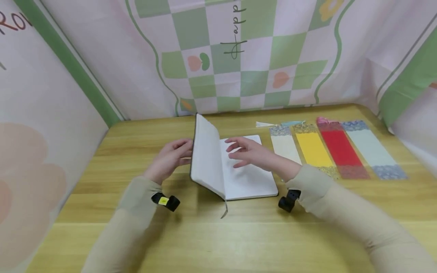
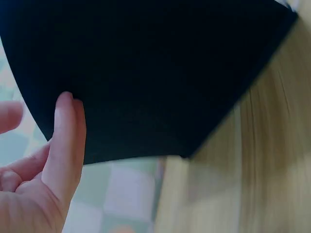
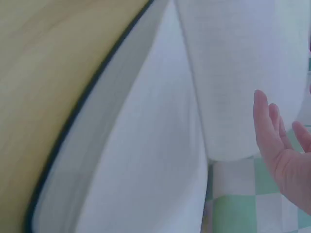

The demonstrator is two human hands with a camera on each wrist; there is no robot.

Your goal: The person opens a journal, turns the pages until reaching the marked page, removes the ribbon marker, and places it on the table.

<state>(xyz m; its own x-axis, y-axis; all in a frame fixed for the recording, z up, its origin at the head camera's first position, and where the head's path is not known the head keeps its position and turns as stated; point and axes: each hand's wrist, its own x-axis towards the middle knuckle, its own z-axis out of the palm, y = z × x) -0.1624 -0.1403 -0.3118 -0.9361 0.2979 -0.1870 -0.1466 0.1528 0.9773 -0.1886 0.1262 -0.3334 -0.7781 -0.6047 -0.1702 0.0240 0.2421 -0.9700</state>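
Observation:
A dark-covered notebook (image 1: 250, 178) lies on the table, its left cover and pages (image 1: 206, 151) raised nearly upright. Blank white pages show inside, and a thin ribbon (image 1: 225, 211) hangs from the spine's near end. My left hand (image 1: 170, 157) is left of the raised cover; in the left wrist view its straight fingers (image 2: 67, 131) touch the black outer cover (image 2: 146, 82), with the thumb apart. Over the right-hand page hovers my right hand (image 1: 250, 153), fingers spread and holding nothing. The right wrist view shows that hand (image 3: 282, 150) apart from the pages (image 3: 155, 145).
Right of the notebook lie several flat strips with patterned ends: white (image 1: 285, 146), yellow (image 1: 312, 146), red (image 1: 343, 149) and pale blue (image 1: 370, 148). Tassels (image 1: 293, 123) lie at their far ends. A checkered cloth (image 1: 232, 83) hangs behind the wooden table (image 1: 218, 242).

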